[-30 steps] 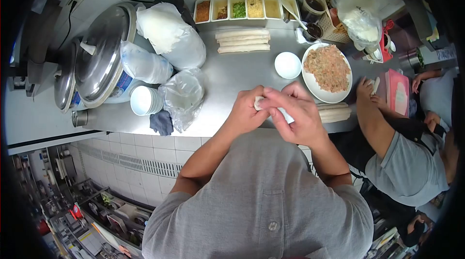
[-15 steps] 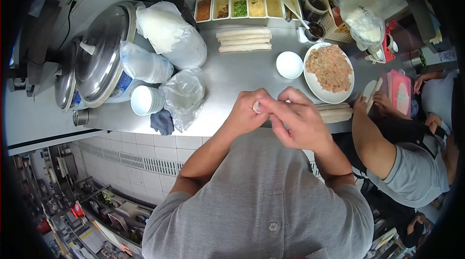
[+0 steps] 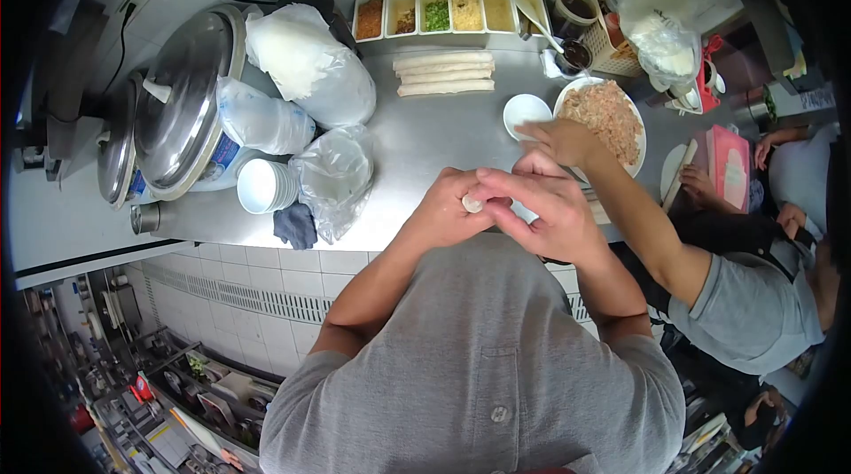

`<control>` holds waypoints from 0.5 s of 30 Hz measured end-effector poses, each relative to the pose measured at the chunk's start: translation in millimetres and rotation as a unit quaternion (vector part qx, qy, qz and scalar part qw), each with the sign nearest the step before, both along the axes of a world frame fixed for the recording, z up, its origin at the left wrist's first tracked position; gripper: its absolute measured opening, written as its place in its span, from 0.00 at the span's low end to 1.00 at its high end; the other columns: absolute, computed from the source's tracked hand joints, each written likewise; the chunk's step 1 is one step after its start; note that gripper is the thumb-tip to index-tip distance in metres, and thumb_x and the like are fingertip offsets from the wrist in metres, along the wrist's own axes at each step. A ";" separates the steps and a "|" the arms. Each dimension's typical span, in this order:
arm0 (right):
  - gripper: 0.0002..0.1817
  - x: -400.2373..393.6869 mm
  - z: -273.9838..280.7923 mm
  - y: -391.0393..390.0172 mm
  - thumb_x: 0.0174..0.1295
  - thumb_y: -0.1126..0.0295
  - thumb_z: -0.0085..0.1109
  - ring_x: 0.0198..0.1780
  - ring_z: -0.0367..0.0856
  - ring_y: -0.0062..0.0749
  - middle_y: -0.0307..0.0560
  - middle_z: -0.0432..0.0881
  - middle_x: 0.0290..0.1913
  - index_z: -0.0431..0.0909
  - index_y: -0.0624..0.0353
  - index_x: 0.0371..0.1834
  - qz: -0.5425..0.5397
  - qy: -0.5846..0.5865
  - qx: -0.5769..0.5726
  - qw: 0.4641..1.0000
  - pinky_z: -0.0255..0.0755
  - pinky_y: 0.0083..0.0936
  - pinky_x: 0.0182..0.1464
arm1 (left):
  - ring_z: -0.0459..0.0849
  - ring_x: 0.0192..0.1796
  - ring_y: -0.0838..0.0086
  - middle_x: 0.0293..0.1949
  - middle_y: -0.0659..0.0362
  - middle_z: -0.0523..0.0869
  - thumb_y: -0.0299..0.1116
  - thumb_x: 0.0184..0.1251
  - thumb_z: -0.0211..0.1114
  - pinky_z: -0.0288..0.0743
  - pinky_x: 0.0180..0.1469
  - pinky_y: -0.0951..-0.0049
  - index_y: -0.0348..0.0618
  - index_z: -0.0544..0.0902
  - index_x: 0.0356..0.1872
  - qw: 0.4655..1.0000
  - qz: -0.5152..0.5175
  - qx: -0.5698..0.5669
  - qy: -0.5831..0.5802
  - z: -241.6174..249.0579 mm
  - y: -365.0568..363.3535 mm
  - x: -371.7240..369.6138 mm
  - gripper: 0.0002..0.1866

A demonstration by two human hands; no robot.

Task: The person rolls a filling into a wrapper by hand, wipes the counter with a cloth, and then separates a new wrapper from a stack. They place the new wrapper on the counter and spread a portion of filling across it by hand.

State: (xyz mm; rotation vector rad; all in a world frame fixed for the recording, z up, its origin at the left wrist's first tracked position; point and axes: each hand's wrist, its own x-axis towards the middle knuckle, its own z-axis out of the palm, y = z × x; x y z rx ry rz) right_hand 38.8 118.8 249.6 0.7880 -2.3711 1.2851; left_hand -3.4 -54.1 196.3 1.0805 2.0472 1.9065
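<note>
My left hand (image 3: 446, 206) and my right hand (image 3: 542, 208) meet over the front edge of the steel counter (image 3: 417, 141). Together they pinch a small pale piece of dough (image 3: 472, 203) between the fingertips; most of it is hidden by my fingers. A co-worker's hand (image 3: 557, 139) reaches in from the right, just beyond my right hand, next to the small white bowl (image 3: 525, 110) and the plate of minced filling (image 3: 605, 115).
Rolled dough logs (image 3: 443, 73) lie at the back below a row of condiment trays (image 3: 434, 15). Large lidded pots (image 3: 182, 97), plastic bags (image 3: 301, 66) and stacked white bowls (image 3: 260, 185) fill the left. A red box (image 3: 729, 168) sits at the right.
The co-worker's arm has swung from the right counter edge across to the small bowl, close behind my right hand. My hands have folded tighter around the dough, which shows less.
</note>
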 end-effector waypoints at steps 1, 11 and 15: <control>0.31 0.2 1.7 0.8 0.48 0.76 0.73 0.33 0.76 0.35 0.38 0.88 0.40 0.81 0.57 0.60 0.003 0.000 0.000 1.000 0.73 0.29 0.37 | 0.81 0.25 0.66 0.23 0.59 0.81 0.26 0.53 0.70 0.73 0.30 0.71 0.40 0.80 0.31 0.999 -0.006 0.002 -0.034 4.6 -1.6 -0.7 0.07; 0.33 17.5 8.5 6.1 0.50 0.69 0.73 0.35 0.73 0.34 0.39 0.85 0.33 0.79 0.55 0.64 0.000 -0.008 0.099 0.995 0.72 0.29 0.40 | 0.85 0.26 0.64 0.24 0.54 0.84 0.24 0.52 0.69 0.76 0.31 0.69 0.39 0.75 0.28 0.996 -0.009 -0.056 -0.074 -1.1 -3.0 0.7 0.09; 0.33 18.2 11.5 7.2 0.51 0.72 0.71 0.35 0.74 0.35 0.39 0.87 0.37 0.77 0.59 0.65 -0.001 0.006 0.127 0.992 0.73 0.28 0.38 | 0.79 0.22 0.65 0.20 0.56 0.79 0.32 0.54 0.71 0.71 0.27 0.68 0.40 0.75 0.25 0.997 0.010 -0.064 -0.038 -3.7 0.3 1.8 0.12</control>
